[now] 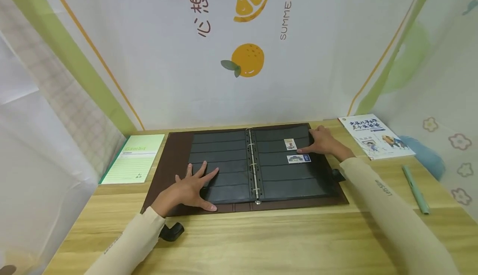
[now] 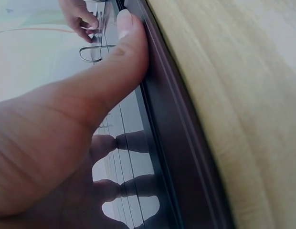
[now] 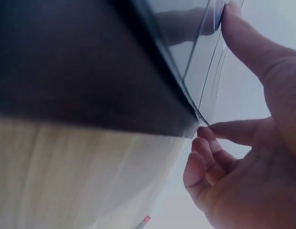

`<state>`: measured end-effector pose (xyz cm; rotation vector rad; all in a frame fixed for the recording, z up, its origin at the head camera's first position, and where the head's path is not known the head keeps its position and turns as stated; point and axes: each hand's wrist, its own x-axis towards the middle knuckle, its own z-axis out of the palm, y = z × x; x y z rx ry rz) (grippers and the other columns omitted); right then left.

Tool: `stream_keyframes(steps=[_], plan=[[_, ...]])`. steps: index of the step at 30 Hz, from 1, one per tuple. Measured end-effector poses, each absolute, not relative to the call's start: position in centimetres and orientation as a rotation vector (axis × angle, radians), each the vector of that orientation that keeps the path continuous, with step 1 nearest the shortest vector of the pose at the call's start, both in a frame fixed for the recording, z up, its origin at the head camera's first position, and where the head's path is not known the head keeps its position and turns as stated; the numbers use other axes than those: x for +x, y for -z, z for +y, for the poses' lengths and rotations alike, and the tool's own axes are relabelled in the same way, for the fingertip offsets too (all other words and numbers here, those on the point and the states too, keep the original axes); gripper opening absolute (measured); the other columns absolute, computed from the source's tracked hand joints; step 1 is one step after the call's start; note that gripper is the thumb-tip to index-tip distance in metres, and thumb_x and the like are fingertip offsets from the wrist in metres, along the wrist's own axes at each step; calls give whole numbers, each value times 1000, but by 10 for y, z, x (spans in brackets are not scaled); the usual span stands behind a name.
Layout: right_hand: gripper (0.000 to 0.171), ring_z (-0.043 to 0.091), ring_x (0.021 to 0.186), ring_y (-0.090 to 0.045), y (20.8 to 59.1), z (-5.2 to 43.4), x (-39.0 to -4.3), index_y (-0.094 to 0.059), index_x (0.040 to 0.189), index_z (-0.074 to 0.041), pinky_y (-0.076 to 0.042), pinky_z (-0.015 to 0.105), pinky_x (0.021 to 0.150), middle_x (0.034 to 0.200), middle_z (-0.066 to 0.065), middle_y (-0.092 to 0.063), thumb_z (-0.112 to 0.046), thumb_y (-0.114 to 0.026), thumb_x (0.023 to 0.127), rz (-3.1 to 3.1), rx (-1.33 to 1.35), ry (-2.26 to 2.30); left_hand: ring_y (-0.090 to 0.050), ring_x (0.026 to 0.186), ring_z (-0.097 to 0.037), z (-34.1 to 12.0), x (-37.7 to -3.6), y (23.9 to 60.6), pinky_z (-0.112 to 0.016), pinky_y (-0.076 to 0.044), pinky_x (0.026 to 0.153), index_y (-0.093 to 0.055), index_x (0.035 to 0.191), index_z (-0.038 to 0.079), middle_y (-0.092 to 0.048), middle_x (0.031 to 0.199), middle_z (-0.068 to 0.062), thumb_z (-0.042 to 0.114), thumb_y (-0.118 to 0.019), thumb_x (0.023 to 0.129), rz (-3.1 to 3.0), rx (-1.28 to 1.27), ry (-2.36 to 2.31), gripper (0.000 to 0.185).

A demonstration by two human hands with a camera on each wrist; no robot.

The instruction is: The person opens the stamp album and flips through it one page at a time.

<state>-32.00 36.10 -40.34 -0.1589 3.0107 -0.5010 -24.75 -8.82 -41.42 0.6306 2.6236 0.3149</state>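
Note:
A brown ring-binder album [image 1: 175,150] lies open on the wooden table [image 1: 261,242]. Its black strip pages [image 1: 224,159] hold two stamps [image 1: 298,158] on the right page. My left hand [image 1: 194,187] presses flat on the lower left page with its fingers spread. In the left wrist view its thumb [image 2: 119,62] lies along the cover's edge [image 2: 181,143]. My right hand [image 1: 322,142] is at the right page's upper outer corner. In the right wrist view the thumb [image 3: 248,43] rests on top of the page and the index fingertip [image 3: 207,131] meets its corner, with the other fingers curled.
A green notebook [image 1: 132,159] lies to the left of the album. A white illustrated book [image 1: 375,136] and a green pen [image 1: 415,190] lie to the right. Metal rings [image 1: 254,167] run down the spine. Printed cloth walls [image 1: 168,59] close in the back and sides.

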Motion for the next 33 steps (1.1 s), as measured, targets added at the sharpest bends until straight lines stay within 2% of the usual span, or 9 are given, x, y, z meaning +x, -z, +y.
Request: stream_keyframes(steps=[7,13,15,18,22,25,27,30,33], plan=[[92,52,120,-43,401,353,-319,-32,147,19,-39,64,103,133,42,-42,-30,-80,85,3074,-204,565,7,150,-60,-89,-251,415,-88,-7,104,-18,164,28,2,171,-17,59,-83,74,2630,640,-275,115],[60,47,105,-57,402,360,-322,-42,143,16,-48,57,90,116,37,-58,-7,-67,93,3110,-378,791,7,149,-60,-92,-249,419,-88,-7,104,-18,164,28,1,171,-18,59,-83,74,2622,634,-280,115],[58,39,98,-61,400,367,-322,-40,147,12,-51,48,81,112,33,-61,-7,-62,97,3049,-398,874,7,150,-60,-92,-249,420,-88,-7,104,-18,164,28,1,171,-17,59,-82,74,2617,633,-278,114],[65,26,85,-62,395,377,-320,-22,158,6,-51,39,72,111,27,-63,-13,-54,104,2846,-339,1021,7,150,-59,-92,-248,421,-88,-6,105,-18,164,29,1,171,-16,60,-82,74,2612,630,-276,114],[70,14,58,-51,387,387,-319,-3,163,-7,-49,36,59,76,8,-59,-21,-45,109,2588,-241,1191,7,150,-59,-91,-248,421,-88,-7,105,-18,164,29,1,171,-16,60,-82,75,2613,637,-266,114],[70,9,52,-46,381,389,-320,-2,164,-11,-47,32,55,63,-5,-50,-25,-43,110,2475,-208,1337,6,150,-59,-91,-250,420,-88,-8,105,-18,164,29,1,171,-16,60,-81,76,2621,644,-250,113],[69,6,56,-53,377,389,-321,-3,164,-12,-50,27,56,68,-10,-59,-25,-43,110,2413,-195,1465,7,151,-59,-91,-252,419,-87,-8,106,-17,164,29,1,171,-16,61,-81,76,2624,646,-243,113],[67,3,71,-69,367,387,-323,-6,164,-12,-58,24,64,92,-13,-74,-25,-43,110,2322,-172,1656,7,150,-59,-91,-253,418,-88,-7,105,-17,164,29,2,171,-16,61,-80,77,2627,652,-246,113],[64,2,70,-71,356,379,-324,-8,164,-12,-57,20,59,95,-12,-76,-24,-42,110,2303,-161,1746,8,150,-59,-93,-254,417,-88,-7,105,-16,164,29,3,171,-17,61,-80,77,2625,658,-257,113]])
